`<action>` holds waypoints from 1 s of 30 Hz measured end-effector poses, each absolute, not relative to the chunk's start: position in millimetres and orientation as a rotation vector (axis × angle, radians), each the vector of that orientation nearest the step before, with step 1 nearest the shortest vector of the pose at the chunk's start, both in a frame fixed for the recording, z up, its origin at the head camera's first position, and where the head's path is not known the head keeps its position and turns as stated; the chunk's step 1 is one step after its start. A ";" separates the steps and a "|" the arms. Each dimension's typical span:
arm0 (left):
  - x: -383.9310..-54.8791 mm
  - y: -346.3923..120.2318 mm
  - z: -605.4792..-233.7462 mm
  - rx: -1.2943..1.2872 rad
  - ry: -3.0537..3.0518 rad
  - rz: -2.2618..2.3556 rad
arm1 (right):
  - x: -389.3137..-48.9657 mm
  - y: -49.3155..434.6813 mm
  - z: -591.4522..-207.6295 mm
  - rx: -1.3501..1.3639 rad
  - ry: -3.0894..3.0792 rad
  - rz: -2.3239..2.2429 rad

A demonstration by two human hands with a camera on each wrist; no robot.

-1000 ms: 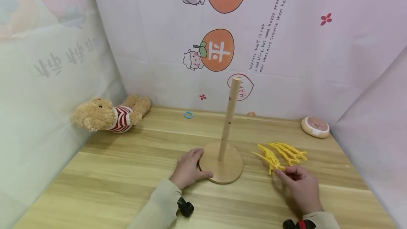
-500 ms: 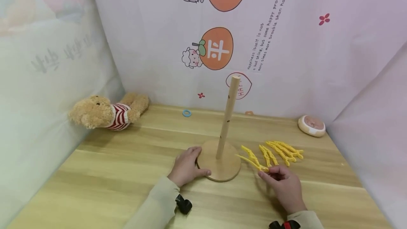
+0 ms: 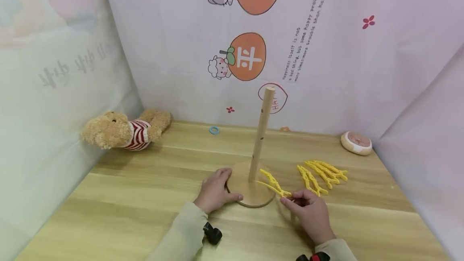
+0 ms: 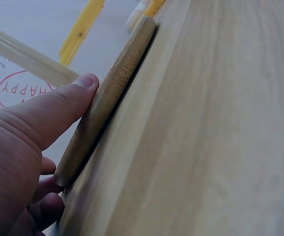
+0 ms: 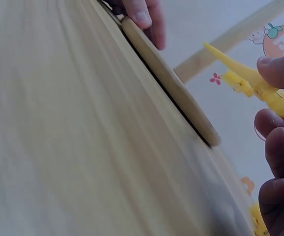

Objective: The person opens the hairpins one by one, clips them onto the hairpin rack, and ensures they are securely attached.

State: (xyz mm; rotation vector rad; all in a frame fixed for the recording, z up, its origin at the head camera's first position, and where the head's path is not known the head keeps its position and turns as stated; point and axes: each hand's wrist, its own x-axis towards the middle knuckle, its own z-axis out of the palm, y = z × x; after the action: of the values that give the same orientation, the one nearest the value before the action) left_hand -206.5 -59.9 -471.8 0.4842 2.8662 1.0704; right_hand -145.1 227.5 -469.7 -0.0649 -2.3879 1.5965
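Two sleeves (image 3: 181, 228) reach in over the table's (image 3: 108, 212) near side, each with one black device (image 3: 212, 234) at the wrist. The right hand (image 3: 308, 216) pinches one yellow clip (image 3: 282, 192) between thumb and fingers; the clip is lifted off the table, its two jaws spread and pointing toward the post, and whether it touches anything there I cannot tell. The left hand (image 3: 216, 192) grips the rim of one round base (image 3: 250, 196), thumb on top. One post (image 3: 262, 132) stands on the base, with three dark spots along it. Between the base and the table's right edge lie several loose clips (image 3: 326, 177), too close together to count surely. Just in from the far right corner sits one round toy (image 3: 357, 143); by the far left corner lies one bear (image 3: 137, 134). One blue ring (image 3: 210, 129) lies near the far edge, before the printed cloth (image 3: 174, 51).
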 end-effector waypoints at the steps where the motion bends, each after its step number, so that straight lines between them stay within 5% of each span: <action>1: -207.6 -60.1 -471.0 0.488 2.875 1.071 | -146.6 224.5 -469.2 -0.057 -2.384 1.602; 30: -206.9 -58.2 -466.9 0.482 2.875 1.045 | -165.0 212.6 -471.4 -0.154 -2.463 1.638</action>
State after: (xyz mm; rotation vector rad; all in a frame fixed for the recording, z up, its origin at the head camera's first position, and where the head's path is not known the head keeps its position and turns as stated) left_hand -206.9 -58.2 -466.9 0.4823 2.8752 1.0446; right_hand -165.0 212.6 -471.4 -0.1541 -2.4628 1.6377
